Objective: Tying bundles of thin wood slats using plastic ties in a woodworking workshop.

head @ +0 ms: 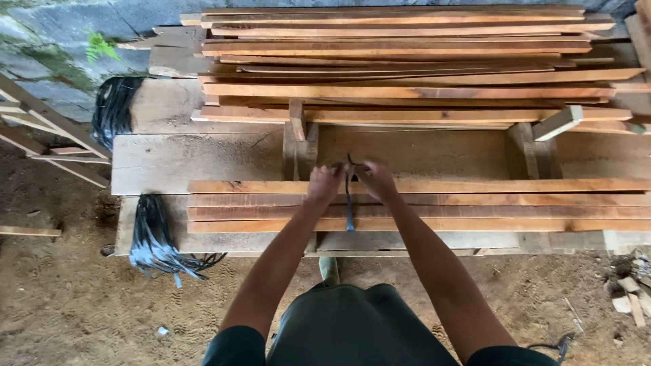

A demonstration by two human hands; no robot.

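A flat bundle of long reddish wooden slats (pixel 475 205) lies across a wide workbench plank (pixel 169 163) in front of me. A dark plastic strap (pixel 349 207) runs around the bundle and hangs down its near side. My left hand (pixel 324 183) and my right hand (pixel 377 179) meet on top of the far edge of the bundle, each pinching an end of the strap where the ends cross. Both hands have their fingers closed on the strap.
A large stack of similar slats (pixel 407 68) rests on supports behind the bundle. Bunches of dark straps lie at the bench's left end (pixel 154 237) and further back (pixel 112 108). Wooden frames (pixel 41 129) lean at left. Sandy ground with scraps (pixel 627 298) surrounds the bench.
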